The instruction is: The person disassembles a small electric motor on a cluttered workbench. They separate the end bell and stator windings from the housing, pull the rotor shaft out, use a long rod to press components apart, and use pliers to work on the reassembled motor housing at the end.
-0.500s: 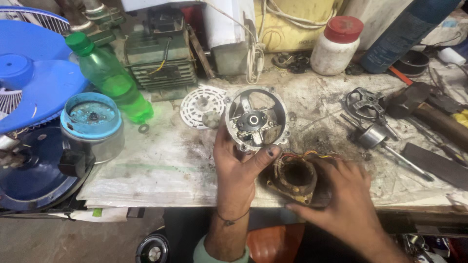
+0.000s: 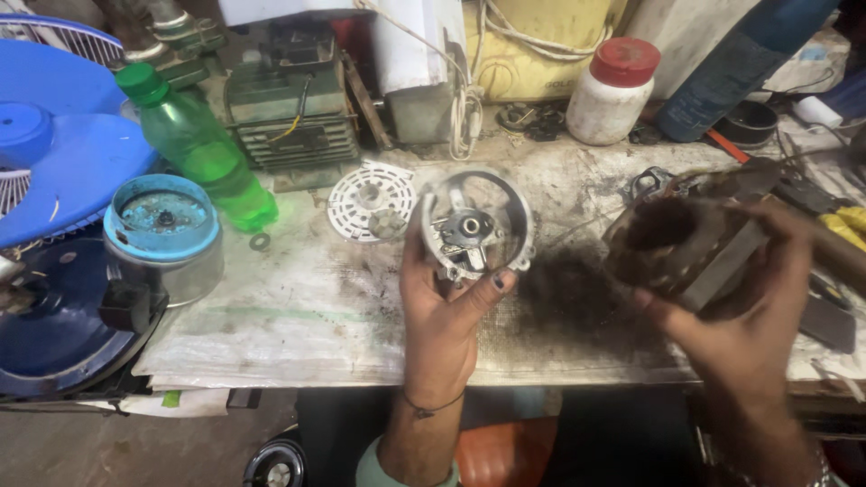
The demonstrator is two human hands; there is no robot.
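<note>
Here, left hand point(image 2: 442, 316) raised over the grimy workbench point(image 2: 298, 316), fingers clamped on a round metal motor end cover point(image 2: 475, 225) with a central bearing hub. To its right, right hand point(image 2: 740, 307) closed around a dark, blurred motor stator point(image 2: 681, 248), lifted above the bench. Behind the cover, a white vented disc point(image 2: 370, 200); farther left, a green plastic bottle point(image 2: 203, 153) and a blue-lidded metal can point(image 2: 167, 234).

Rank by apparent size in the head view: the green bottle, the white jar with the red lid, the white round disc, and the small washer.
1. Green bottle
2. White jar and white round disc: look alike, unranked; the jar sits farther back.
3. Washer, clearly smallest.
</note>
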